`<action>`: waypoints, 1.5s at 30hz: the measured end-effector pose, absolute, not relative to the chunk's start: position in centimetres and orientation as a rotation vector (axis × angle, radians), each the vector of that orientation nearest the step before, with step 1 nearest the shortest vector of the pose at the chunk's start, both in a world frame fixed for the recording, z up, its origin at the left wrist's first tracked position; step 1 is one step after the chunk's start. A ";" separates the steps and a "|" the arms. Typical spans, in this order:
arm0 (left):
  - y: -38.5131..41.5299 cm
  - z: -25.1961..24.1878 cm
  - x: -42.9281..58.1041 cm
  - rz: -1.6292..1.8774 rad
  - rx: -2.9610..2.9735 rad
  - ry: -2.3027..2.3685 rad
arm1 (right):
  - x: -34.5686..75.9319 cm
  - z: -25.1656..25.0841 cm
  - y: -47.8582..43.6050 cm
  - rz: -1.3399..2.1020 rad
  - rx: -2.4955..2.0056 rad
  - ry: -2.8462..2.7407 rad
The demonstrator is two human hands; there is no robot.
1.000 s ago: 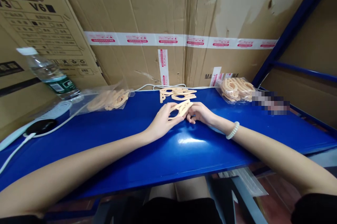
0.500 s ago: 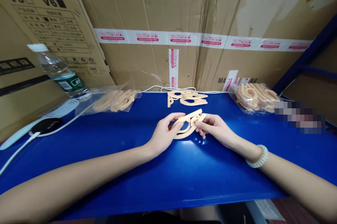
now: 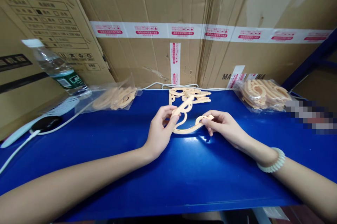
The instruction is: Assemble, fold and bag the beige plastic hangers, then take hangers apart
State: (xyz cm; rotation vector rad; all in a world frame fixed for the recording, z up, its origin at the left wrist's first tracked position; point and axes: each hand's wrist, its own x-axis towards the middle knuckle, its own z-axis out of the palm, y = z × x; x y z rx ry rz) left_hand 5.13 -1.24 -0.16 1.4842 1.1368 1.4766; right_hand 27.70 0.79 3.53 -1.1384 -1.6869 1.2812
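Table (image 3: 184, 178): over it I see left hand (image 3: 159, 133) and right hand (image 3: 223, 126) apart, both pinching hanger (image 3: 187, 131), peach, curvy, arms splayed.

White glare (a small patch) spots the blue tabletop (image 3: 168, 182).

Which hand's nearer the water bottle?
Left. The left hand is right of the water bottle; the right hand is farther right, at the other end of the held pale piece.
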 end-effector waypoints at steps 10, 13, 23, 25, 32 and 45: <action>-0.1 -1.0 4.7 1.591 1.353 1.192 | 27.9 3.6 0.9 1.251 -1.142 -1.384; 0.0 -1.1 4.6 1.589 1.356 1.227 | 28.0 3.5 1.2 1.282 -1.080 -1.233; -1.8 1.0 5.1 1.427 1.470 1.094 | 28.1 3.3 1.7 1.462 -1.025 -1.160; -2.4 1.4 5.0 1.321 1.592 1.004 | 27.9 3.3 1.5 1.478 -1.018 -1.237; -2.4 2.6 4.4 1.067 1.966 0.826 | 27.8 3.3 1.3 1.341 -0.954 -1.394; -1.2 2.2 4.9 0.884 1.823 0.881 | 27.4 4.2 0.4 1.077 -0.925 -1.857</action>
